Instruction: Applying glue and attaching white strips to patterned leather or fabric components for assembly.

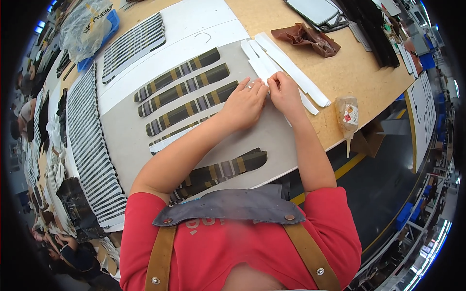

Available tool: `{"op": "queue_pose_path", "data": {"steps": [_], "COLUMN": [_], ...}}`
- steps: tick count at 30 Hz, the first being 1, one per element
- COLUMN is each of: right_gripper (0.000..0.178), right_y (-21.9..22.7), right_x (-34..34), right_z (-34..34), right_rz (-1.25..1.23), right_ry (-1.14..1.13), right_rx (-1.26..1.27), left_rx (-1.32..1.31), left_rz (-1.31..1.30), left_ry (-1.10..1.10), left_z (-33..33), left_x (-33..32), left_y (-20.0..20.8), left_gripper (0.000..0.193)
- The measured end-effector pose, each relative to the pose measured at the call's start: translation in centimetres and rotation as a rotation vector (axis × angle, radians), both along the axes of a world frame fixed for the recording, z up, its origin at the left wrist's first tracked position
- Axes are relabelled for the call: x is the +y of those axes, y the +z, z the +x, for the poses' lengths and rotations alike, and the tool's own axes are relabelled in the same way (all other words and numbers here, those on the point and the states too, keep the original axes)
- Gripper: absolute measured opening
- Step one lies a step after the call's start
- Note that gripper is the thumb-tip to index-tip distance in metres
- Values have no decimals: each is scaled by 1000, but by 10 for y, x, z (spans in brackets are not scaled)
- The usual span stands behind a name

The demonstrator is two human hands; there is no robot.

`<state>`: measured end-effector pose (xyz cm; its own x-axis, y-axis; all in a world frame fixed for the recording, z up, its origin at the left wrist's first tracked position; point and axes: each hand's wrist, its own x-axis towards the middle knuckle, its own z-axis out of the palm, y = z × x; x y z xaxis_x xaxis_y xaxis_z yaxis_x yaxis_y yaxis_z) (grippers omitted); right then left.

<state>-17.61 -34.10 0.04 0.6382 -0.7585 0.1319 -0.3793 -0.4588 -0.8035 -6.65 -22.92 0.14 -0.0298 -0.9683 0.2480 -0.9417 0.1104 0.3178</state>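
My left hand (246,104) lies over the grey board (276,140), its fingers bent and pressed together near the lower end of some white strips (264,63). Close beside it, my right hand (285,94) pinches thumb and fingers together over those strips; what lies between the fingertips is hidden. Several curved dark green plaid strips (191,99) lie in rows left of my hands. The nearest of these rows has a white strip (170,140) along it, partly covered by my left forearm. A further pile of plaid strips (225,169) sits close to my body.
Striped pieces (133,46) and a long striped stack (92,145) lie to the left, near a blue tray (114,22) with a plastic bag. Crumpled brown material (308,39) sits at the back right. A bottle with a nozzle (347,116) stands by the table's right edge.
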Motion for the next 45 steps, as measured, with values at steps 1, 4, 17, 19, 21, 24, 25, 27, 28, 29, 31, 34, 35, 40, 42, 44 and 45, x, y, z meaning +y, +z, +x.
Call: {"op": "queue_pose_path", "data": {"steps": [1,4,17,19,21,24,25,27,28,29,31,34,35,40,42,44,45], "right_gripper": [15,16,16,15,15,13,15,14,13,14,18,11,9,11,11,13,13], "right_y": [0,5,14,8,11,37,56,92,111,125,158,150,139,119,121,116,113], "right_x": [0,5,-10,-11,-15,-31,-35,-51,-56,-63,-19,11,20,66,71,69,68], "right_z": [0,2,2,0,-8,-47,-71,-111,-145,-180,-140,-120,-113,-49,-38,-26,-23], "right_rz": [-42,-151,-104,-93,-84,562,541,409,271,293,-308,-441,-461,118,365,730,731], "right_ry": [11,29,94,80,69,-103,-185,-447,-414,-146,-677,-562,-526,174,330,565,564], "right_rx": [18,74,207,174,142,-403,-638,-1072,-1145,-1168,-1127,-760,-559,-563,-607,-575,-576], "left_rx": [-1,12,7,-9,-108,-112,-105,-77,-77,20,110,145,246,845,1013,1151,1301], "left_rz": [3,-24,-123,-131,-55,-74,-79,-48,-62,8,73,-100,-201,-159,-50,-31,-8], "left_ry": [-6,34,26,-4,-31,-28,-19,-21,-11,-3,12,27,-9,-175,-146,-117,-92], "left_z": [1,4,2,0,-1,0,0,2,2,4,7,11,5,-16,-11,-9,-8], "left_x": [0,2,3,-3,-10,-12,-13,-13,-13,-14,-14,-4,3,66,77,82,84], "left_y": [-1,1,3,2,-1,-4,-4,-1,5,9,11,38,55,131,134,119,114], "left_gripper": [33,29,22,23,22,19,19,16,16,16,16,17,17,17,18,19,21]}}
